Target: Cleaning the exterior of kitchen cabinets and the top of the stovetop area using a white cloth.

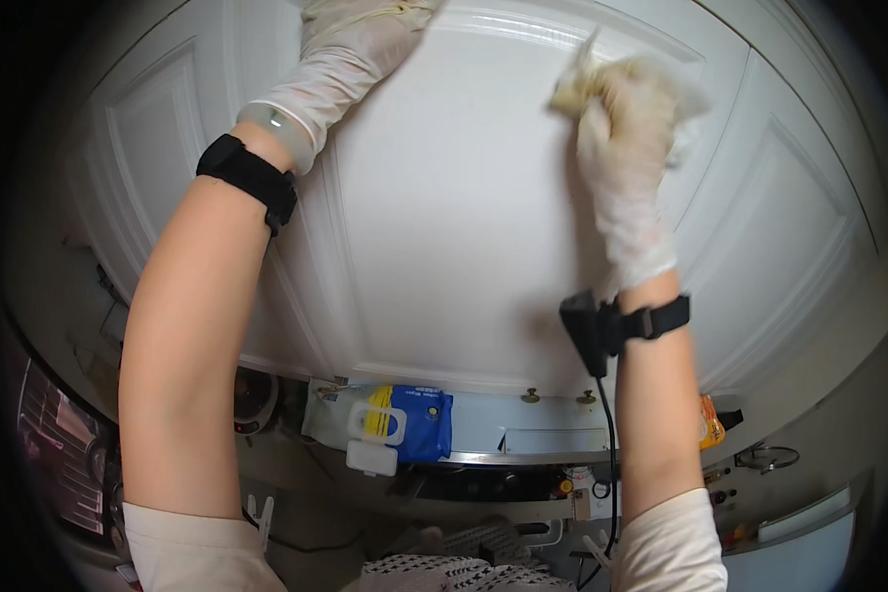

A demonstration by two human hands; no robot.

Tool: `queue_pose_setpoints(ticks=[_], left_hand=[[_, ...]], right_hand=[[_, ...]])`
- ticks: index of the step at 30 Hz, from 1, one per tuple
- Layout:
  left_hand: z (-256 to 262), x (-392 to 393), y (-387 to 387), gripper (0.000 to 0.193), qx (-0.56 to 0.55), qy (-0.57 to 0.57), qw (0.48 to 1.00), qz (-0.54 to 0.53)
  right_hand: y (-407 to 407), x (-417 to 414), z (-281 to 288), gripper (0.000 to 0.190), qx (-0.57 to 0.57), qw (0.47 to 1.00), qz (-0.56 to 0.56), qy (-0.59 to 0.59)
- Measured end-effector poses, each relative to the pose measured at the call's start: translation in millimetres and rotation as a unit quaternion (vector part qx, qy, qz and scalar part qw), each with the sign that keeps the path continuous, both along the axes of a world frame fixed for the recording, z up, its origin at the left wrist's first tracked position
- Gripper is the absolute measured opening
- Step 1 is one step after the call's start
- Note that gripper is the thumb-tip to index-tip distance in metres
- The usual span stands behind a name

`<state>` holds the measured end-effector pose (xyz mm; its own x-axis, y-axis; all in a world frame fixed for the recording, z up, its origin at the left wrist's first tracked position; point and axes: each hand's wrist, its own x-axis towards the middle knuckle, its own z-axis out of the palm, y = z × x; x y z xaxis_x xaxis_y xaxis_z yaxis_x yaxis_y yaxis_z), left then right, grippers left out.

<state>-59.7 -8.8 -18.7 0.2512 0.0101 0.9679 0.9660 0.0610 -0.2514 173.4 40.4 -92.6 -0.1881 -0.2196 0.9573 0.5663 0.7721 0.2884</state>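
Observation:
My right hand [629,111], in a thin translucent glove, is closed around a crumpled pale wipe [577,81] at the upper right of a white panelled cabinet door [459,207]. Hand and wipe are slightly blurred. Also gloved, my left hand [366,29] is at the door's upper left, and the top of the picture cuts off its fingers. What those fingers do is hidden. Below the door stands an open packet of wipes [422,422], blue, yellow and pale green, its white lid [371,457] flipped down.
The packet rests on a metal-edged ledge [481,457]. Two small brass knobs [530,396] show under the door. A black cable [611,444] hangs from the device strapped to my right wrist [588,329]. An orange bag [710,423] and a wall-mounted ring holder [766,459] are at right.

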Motion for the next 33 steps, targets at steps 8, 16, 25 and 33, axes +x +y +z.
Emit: queue_pose_setpoints(ticks=[8,16,25,33], left_hand=[[2,6,-9,0.057,-0.009,-0.023,1.000,0.000],[-4,2,-12,0.057,-0.034,-0.020,0.999,0.005],[-4,5,-18,0.057,-0.040,-0.032,0.999,0.003],[-4,-15,12,0.053,0.040,0.010,0.999,-0.010]], right_hand=[[-47,25,-297,0.024,-0.324,0.913,-0.048,-0.243],[3,8,-55,0.018,-0.166,0.984,0.025,0.059],[5,4,-97,0.037,-0.173,0.968,-0.128,0.132],[-25,15,-196,0.029,-0.319,0.941,-0.065,0.092]])
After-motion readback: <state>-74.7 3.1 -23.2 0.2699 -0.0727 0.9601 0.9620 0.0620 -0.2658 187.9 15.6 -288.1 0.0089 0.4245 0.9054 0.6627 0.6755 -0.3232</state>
